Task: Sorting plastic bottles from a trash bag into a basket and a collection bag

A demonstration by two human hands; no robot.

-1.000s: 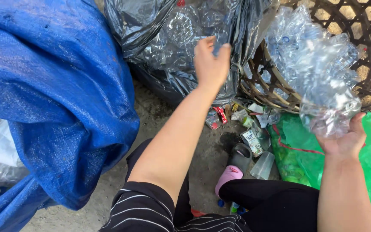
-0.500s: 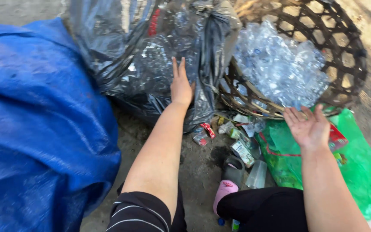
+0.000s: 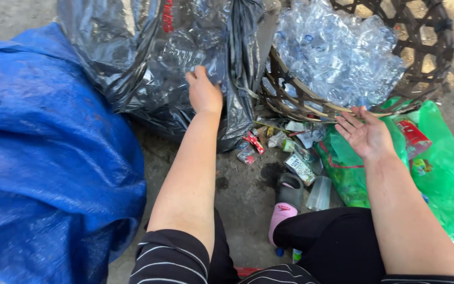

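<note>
My left hand (image 3: 204, 92) reaches forward and presses into the front of a large black plastic bag (image 3: 132, 58) stuffed with clear plastic bottles; its fingers curl against the bag's film. My right hand (image 3: 364, 132) hovers palm up, fingers spread and holding nothing, just below the rim of a woven basket (image 3: 290, 100) piled with crushed clear bottles (image 3: 337, 52). A green plastic bag (image 3: 442, 163) lies under and to the right of that hand.
A big blue tarp bundle (image 3: 43, 158) fills the left side. Small litter and torn labels (image 3: 290, 147) lie on the dirt ground between bag and basket. A clear cup (image 3: 320, 193) and a pink-and-grey sandal (image 3: 285, 202) sit near my knees.
My right hand let go of the clear bottles it held over the basket and dropped lower, open. My left hand slid down from the bag's opening to its front.
</note>
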